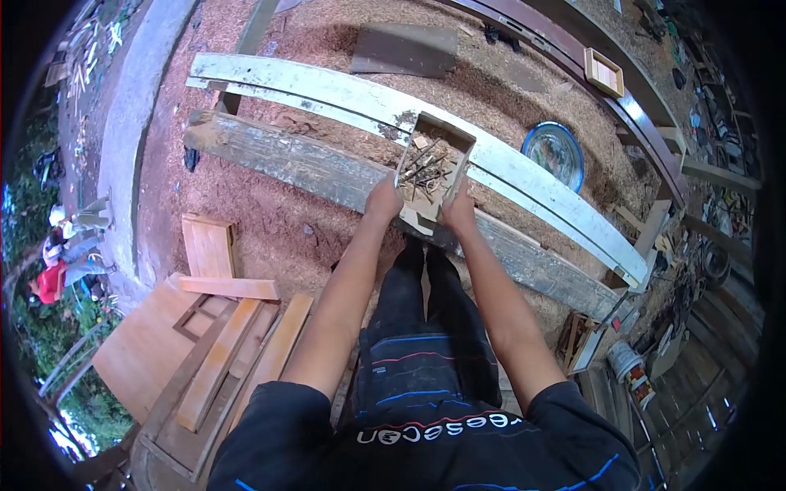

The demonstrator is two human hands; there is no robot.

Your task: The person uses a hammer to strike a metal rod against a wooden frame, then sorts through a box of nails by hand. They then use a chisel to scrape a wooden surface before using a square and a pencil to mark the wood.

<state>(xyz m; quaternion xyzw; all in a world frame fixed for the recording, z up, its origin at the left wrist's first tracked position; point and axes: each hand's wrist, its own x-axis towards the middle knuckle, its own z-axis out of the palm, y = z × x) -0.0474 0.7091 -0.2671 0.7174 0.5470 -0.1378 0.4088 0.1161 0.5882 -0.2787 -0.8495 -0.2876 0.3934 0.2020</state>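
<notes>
Between my hands is an open rectangular wooden box [447, 131], its far end over the white-painted planks [327, 86] of a long bench. Inside the box lie thin sticks and wood scraps [424, 170]. My left hand [384, 199] is closed on the near left side of the box. On the opposite side, my right hand [458, 208] grips the near right wall, some of its fingers hidden. Below the box runs a weathered grey plank [278, 155], parallel to the white ones.
A blue-rimmed basin [553, 155] sits on sawdust-covered ground beyond the bench. A smaller wooden box [604, 72] rests on a dark beam. Boards [217, 364] and a panel [147, 344] lie lower left. People [57, 274] are far left; a bucket [624, 358] stands right.
</notes>
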